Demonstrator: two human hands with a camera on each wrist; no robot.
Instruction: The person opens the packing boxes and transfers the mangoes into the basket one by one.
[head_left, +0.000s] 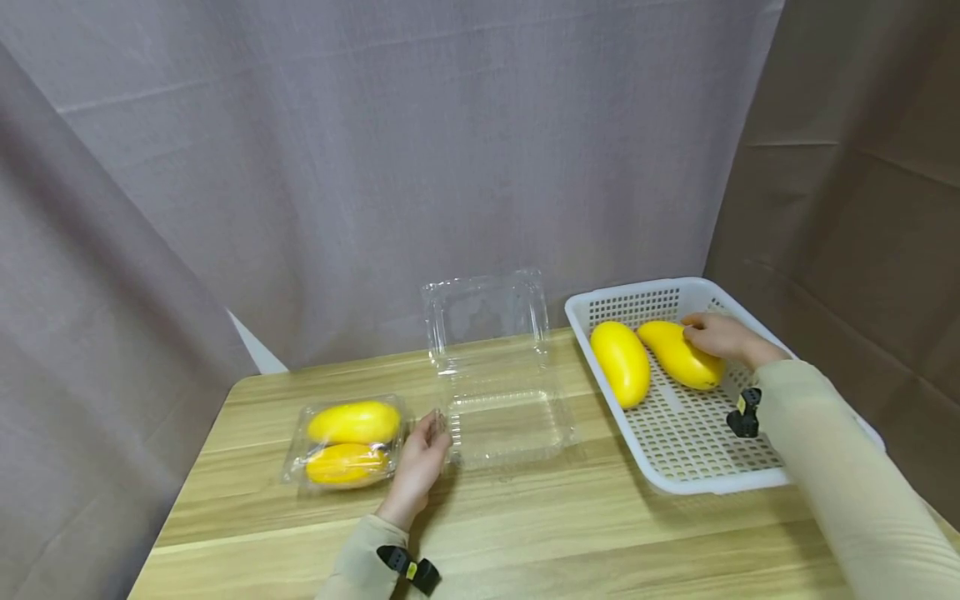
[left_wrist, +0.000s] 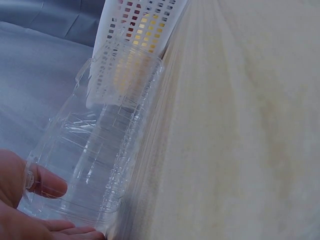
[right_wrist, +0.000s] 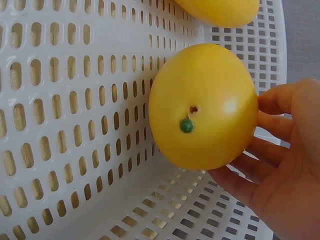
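My left hand [head_left: 422, 454] holds the left edge of an open clear plastic clamshell box [head_left: 510, 425], whose lid [head_left: 487, 308] stands up at the back. In the left wrist view the thumb [left_wrist: 52, 184] lies over the box wall and the other fingers are low beside it. Inside the white basket, my right hand [head_left: 723, 335] grips a yellow mango [head_left: 671, 354] from its right side. The right wrist view shows this mango [right_wrist: 200, 80] end-on, with a small green stem tip. A second yellow mango [head_left: 621, 364] lies to its left in the basket.
The white perforated basket [head_left: 611, 417] stands at the right of the wooden table [head_left: 540, 533]. Left of my left hand, a closed clear box [head_left: 296, 467] contains two yellow mangoes [head_left: 354, 422]. Grey curtain [head_left: 375, 167] hangs behind the table.
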